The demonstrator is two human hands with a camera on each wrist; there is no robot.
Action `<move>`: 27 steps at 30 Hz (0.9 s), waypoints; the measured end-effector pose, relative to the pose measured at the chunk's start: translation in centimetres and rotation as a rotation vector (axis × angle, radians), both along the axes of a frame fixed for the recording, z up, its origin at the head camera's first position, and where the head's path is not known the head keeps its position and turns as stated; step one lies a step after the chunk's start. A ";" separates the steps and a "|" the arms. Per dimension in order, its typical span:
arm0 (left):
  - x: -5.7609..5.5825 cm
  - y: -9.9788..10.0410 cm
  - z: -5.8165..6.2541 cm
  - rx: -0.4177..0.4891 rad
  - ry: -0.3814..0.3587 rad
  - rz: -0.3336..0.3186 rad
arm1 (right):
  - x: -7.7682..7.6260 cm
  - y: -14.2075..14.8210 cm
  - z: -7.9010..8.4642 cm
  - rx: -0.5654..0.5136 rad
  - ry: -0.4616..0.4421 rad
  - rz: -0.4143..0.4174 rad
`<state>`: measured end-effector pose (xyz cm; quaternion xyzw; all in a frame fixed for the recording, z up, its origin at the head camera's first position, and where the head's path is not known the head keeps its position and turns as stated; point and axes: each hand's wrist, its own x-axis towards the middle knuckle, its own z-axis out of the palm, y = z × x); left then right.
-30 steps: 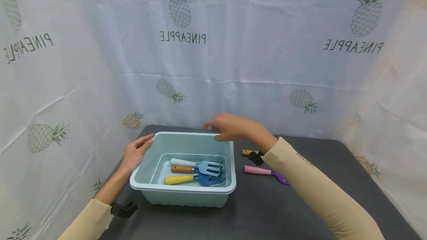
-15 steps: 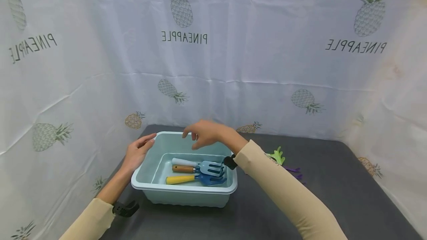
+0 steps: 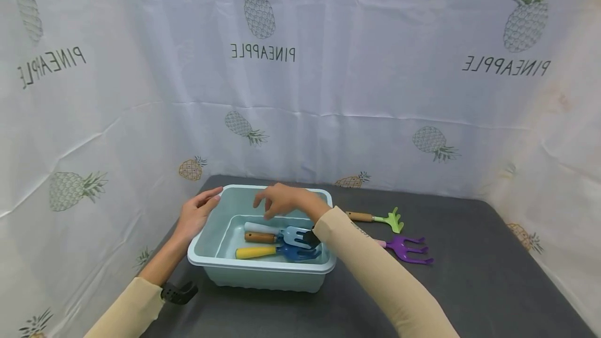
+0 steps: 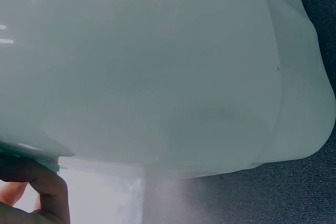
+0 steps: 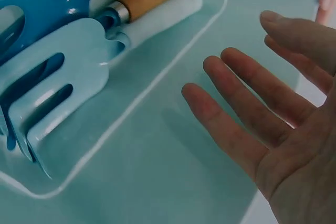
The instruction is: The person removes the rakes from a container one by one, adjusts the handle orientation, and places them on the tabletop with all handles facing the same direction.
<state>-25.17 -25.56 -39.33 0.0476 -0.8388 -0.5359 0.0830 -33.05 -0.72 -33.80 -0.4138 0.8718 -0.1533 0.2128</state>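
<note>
Your left hand [image 3: 194, 217] holds the near-left stretch of the tub's rim, thumb on the inner side and fingers along the outside; the left wrist view catches only curled fingers at its lower corner. Your right hand [image 3: 280, 200] hangs over the inside of the tub, its fingers loosely bent and spread apart, just beside the tools in the right wrist view.

The pale green tub [image 3: 258, 264] stands upright in front of you. On its floor lie 3 hand tools, heads toward your right: a light blue fork [image 3: 297, 236] with a pale handle, a tool with a wooden handle [image 3: 260, 237] and a blue head partly covered by that fork, and, nearest you, a dark blue fork with a yellow handle [image 3: 255, 252].

Your beige right sleeve [image 3: 375, 275] crosses the tub's right rim, a black band [image 3: 311, 237] at its cuff. Beyond it, on the dark grey table [image 3: 474, 280], lie 2 more tools: a green rake [image 3: 393, 220] with a wooden handle, and a purple fork [image 3: 406, 249] whose pink handle is mostly hidden by your sleeve. Behind everything hangs a white curtain [image 3: 375, 82] printed with pineapples.
</note>
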 end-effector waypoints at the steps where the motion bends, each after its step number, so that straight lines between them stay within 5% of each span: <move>1: 0.0 0.0 0.0 0.000 0.001 0.001 | -0.1 -0.1 -0.2 -0.005 -0.023 -0.009; 9: -0.3 0.0 -0.2 0.006 0.008 0.010 | -0.8 -0.6 -2.1 0.002 -0.126 -0.047; 27: -0.4 0.1 -0.2 -0.016 0.021 0.027 | -0.6 -1.7 -4.0 0.079 -0.016 -0.065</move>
